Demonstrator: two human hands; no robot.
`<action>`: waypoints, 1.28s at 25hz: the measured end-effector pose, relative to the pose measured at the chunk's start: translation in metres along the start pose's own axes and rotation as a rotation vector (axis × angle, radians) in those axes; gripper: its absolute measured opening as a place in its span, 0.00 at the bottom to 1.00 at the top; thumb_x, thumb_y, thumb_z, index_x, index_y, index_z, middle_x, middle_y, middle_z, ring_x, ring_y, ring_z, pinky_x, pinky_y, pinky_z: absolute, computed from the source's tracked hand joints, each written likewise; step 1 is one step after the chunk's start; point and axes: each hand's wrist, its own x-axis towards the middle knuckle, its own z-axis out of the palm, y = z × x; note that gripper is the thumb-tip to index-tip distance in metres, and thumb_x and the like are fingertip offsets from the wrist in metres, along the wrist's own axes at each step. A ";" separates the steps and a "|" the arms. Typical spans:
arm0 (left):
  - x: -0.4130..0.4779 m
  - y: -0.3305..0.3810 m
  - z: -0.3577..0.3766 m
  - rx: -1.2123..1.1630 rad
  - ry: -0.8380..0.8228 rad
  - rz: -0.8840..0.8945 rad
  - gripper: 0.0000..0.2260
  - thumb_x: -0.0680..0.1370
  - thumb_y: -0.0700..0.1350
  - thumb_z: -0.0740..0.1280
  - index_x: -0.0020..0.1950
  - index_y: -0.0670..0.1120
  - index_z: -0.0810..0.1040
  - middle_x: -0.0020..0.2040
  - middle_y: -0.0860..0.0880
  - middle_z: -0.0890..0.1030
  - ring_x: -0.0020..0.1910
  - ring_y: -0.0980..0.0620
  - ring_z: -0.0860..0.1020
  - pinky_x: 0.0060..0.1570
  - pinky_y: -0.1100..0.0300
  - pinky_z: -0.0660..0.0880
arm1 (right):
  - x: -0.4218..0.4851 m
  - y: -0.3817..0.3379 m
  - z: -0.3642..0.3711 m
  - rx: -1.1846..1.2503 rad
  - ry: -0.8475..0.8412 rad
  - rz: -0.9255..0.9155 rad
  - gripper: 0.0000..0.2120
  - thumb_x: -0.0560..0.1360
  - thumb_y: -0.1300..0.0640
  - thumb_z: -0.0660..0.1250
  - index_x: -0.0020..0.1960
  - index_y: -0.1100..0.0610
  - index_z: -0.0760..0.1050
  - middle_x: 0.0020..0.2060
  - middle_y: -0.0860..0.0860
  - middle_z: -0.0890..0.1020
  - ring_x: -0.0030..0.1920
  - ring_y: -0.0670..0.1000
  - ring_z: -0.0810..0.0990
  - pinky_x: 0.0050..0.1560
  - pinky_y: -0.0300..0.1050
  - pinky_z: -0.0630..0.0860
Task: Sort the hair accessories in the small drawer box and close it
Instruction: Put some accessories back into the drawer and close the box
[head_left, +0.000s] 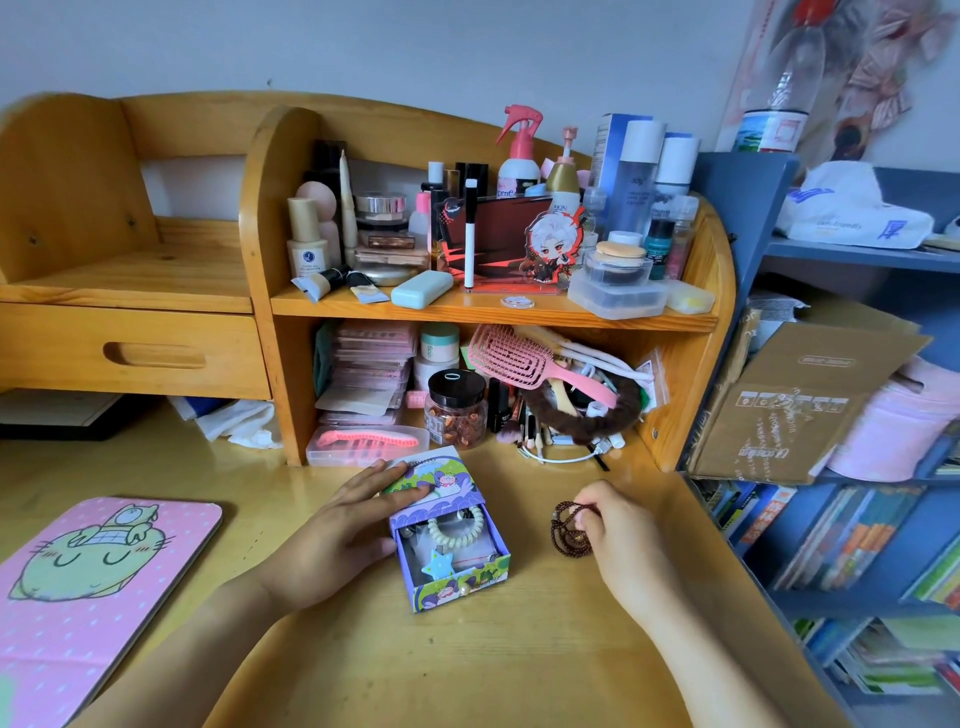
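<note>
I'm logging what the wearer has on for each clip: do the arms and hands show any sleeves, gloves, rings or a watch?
Nothing worn shows. The left hand and right hand are bare, with no gloves, rings or watch visible, and both forearms are uncovered down to the picture's lower edge, so no sleeves are in view.

Small drawer box on the desk, drawer open, holding a coil tie.

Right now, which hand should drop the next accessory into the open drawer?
Right hand: it already grips the dark brown beaded band just beside the purple cardboard drawer box. Left hand rests flat on the box top, steadying it.
</note>
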 end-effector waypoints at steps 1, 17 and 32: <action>0.000 0.000 0.000 0.000 -0.001 0.000 0.25 0.74 0.47 0.65 0.68 0.64 0.64 0.74 0.58 0.57 0.74 0.60 0.48 0.71 0.55 0.50 | -0.002 0.004 -0.005 0.024 0.003 0.003 0.06 0.77 0.61 0.60 0.49 0.54 0.74 0.41 0.46 0.80 0.43 0.45 0.79 0.40 0.39 0.75; 0.000 0.001 0.000 -0.001 0.009 0.003 0.25 0.74 0.48 0.65 0.68 0.64 0.64 0.74 0.58 0.58 0.74 0.60 0.48 0.71 0.56 0.50 | -0.035 0.034 -0.036 -0.153 -0.037 0.142 0.03 0.75 0.54 0.66 0.45 0.48 0.78 0.41 0.43 0.80 0.41 0.44 0.78 0.33 0.33 0.70; 0.000 0.003 -0.002 -0.003 0.008 0.000 0.26 0.75 0.45 0.67 0.68 0.64 0.64 0.74 0.59 0.57 0.74 0.60 0.48 0.71 0.57 0.50 | -0.038 0.032 -0.023 -0.129 0.035 0.138 0.17 0.75 0.60 0.61 0.63 0.49 0.72 0.52 0.46 0.76 0.43 0.45 0.77 0.39 0.38 0.74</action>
